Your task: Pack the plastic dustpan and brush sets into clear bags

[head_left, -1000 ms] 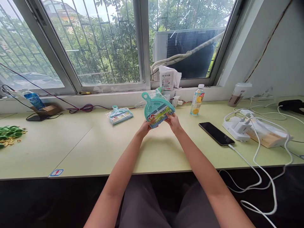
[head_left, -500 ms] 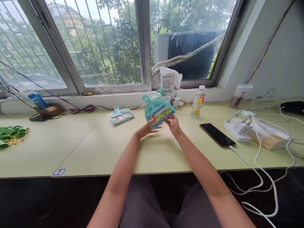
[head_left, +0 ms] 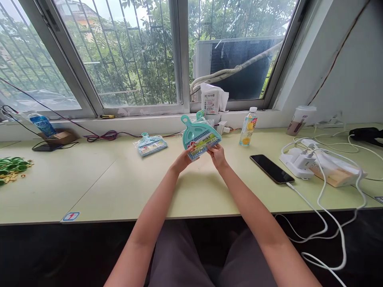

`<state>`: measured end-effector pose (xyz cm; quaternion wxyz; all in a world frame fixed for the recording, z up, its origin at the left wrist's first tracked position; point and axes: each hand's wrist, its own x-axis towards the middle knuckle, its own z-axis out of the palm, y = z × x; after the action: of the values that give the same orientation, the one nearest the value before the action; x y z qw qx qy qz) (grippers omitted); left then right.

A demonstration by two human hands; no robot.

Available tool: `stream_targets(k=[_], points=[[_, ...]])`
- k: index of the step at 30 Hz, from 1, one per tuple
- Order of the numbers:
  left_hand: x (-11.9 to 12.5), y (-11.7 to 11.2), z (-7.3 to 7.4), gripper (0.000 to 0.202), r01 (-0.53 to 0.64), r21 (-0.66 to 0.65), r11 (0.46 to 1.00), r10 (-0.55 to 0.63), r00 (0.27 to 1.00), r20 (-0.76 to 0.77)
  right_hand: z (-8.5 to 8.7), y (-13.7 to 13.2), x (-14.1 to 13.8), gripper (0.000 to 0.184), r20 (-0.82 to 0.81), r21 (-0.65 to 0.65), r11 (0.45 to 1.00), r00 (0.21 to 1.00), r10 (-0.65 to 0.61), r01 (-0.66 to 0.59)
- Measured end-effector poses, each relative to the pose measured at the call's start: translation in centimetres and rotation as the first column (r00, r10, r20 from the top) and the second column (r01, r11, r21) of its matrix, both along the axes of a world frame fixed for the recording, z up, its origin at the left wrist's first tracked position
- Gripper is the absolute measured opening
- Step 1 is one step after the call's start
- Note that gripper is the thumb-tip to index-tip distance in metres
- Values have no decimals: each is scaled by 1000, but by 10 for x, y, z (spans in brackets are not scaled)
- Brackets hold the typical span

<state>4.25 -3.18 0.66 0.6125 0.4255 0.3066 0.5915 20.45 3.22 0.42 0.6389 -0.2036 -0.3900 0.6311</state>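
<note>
A teal mini dustpan and brush set [head_left: 201, 137] in clear plastic wrap, with a printed label, is held up above the table. My left hand [head_left: 182, 161] is closed on its lower left edge. At the lower right edge, my right hand [head_left: 218, 157] grips it, thumb in front. The fingers behind the pack are hidden. A second wrapped dustpan and brush set [head_left: 152, 145] lies on the table to the left. Behind the held set, more teal handles show partly.
A drink bottle [head_left: 248, 126], a phone [head_left: 272, 169] with its cable and a power strip [head_left: 297, 163] stand to the right. Further off is a lidded cup [head_left: 300, 120]. Green pieces [head_left: 13, 167] lie at far left; a tissue pack [head_left: 211, 99] sits by the window.
My left hand has closed onto the set's left edge, its fingers no longer stretched out beneath. The set has turned a little more level. My right hand keeps its grip.
</note>
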Motion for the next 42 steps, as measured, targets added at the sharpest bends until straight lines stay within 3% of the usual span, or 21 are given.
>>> stream_targets(k=[7,17,24,34,38,40,42], points=[[-7,2,1,42,-119,-67,991,114,991,-76,-4,1,-3,28,9,-51,998,999,33,-33],[-8,1,1,48,-91,-32,995,87,991,-104,-10,16,9,31,92,-15,984,980,176,-175],[-11,3,-2,43,-96,18,995,97,989,-112,-8,11,5,29,98,18,985,980,171,-173],[-16,2,0,42,-139,-52,989,135,987,-82,-3,4,4,22,150,-28,979,967,204,-202],[-21,2,3,39,-178,-83,981,174,984,-48,0,9,11,10,233,-62,966,938,257,-249],[-25,3,3,39,-205,-92,974,204,979,-18,2,12,17,12,296,-56,982,936,189,-180],[-30,4,2,40,-233,-104,967,236,972,14,2,13,22,19,394,20,999,919,-36,30]])
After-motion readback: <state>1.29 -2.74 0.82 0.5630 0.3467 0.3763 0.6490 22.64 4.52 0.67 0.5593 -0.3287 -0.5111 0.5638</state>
